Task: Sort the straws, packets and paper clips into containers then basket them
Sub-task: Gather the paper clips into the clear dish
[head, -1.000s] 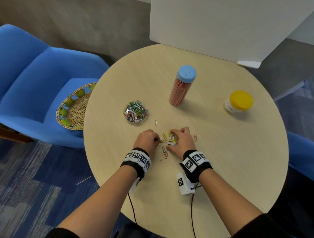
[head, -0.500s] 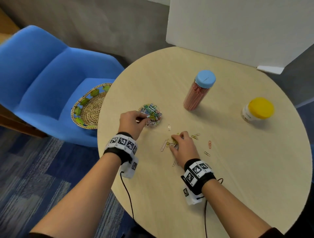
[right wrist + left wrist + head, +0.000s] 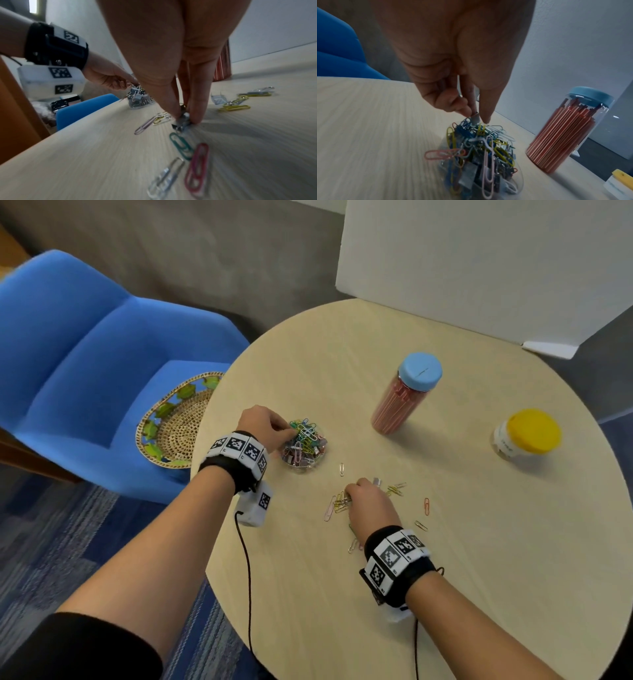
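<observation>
A clear container (image 3: 303, 447) heaped with coloured paper clips (image 3: 481, 148) stands left of the table's middle. Just above the heap, my left hand (image 3: 291, 434) (image 3: 475, 117) pinches a small grey clip (image 3: 474, 119) between thumb and fingertips. Loose paper clips (image 3: 337, 503) lie scattered nearer the front. Among them my right hand (image 3: 350, 495) (image 3: 185, 119) pinches a silver binder clip (image 3: 182, 122) that touches the table. A tall jar of red straws (image 3: 399, 405) with a blue lid stands behind. A yellow-lidded jar (image 3: 525, 436) stands at the right.
A woven basket (image 3: 174, 422) sits on the blue chair (image 3: 85, 364) left of the round table (image 3: 479, 577). A white board (image 3: 479, 268) stands at the table's far edge. More clips lie right of my right hand, among them an orange one (image 3: 426, 506).
My left hand moved from the loose clips up and left to the clip container, carrying a clip. My right hand stayed among the loose clips. The head view shifted.
</observation>
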{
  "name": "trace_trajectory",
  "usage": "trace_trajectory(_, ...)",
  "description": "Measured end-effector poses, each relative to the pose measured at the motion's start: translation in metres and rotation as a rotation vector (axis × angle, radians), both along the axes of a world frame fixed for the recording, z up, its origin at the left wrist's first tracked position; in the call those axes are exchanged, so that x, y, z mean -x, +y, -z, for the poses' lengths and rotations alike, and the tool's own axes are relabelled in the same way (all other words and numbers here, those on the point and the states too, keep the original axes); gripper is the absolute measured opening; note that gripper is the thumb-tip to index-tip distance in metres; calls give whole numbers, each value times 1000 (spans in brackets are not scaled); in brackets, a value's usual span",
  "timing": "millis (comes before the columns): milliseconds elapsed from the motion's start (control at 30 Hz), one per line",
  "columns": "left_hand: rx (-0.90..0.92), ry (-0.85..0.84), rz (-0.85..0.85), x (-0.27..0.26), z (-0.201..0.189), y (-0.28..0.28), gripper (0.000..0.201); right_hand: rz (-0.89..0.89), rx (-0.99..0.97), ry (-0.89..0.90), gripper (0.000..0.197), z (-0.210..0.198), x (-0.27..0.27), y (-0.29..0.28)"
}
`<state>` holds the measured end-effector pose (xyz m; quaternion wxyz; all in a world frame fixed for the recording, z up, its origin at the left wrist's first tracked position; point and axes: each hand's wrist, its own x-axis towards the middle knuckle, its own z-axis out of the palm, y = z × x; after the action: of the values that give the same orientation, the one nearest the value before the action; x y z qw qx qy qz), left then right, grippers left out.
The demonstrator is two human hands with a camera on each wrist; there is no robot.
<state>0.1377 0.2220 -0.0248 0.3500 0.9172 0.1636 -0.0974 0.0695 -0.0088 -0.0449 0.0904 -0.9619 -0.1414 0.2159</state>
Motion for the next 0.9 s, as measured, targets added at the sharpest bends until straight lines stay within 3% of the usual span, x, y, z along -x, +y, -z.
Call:
trace_trajectory(167,-27,-56,13,2,1,11,17,201,-58,9,37,-6,-3,2)
trace_trajectory(267,-70,-58,25,2,5,12,19,242,-75,31,55,-6,-1,2)
trace_trajectory(400,-152,-38,85,1,10,9,16,91,-1,78,80,-4,9,11)
trace_trajectory(500,-177,-47,62,1,14,7,15,-6,39,86,86,-3,18,14)
trace_trajectory(567,-190,-45,57,0,15,6,14,-29,36,54,76,2,22,14)
trace_trajectory(700,-176,-93,51,1,15,5,14,-100,-33,-43,37,13,29,14)
trace_trajectory(900,-90,-176,107,12,20,3,21,-140,-16,-78,26,16,33,13)
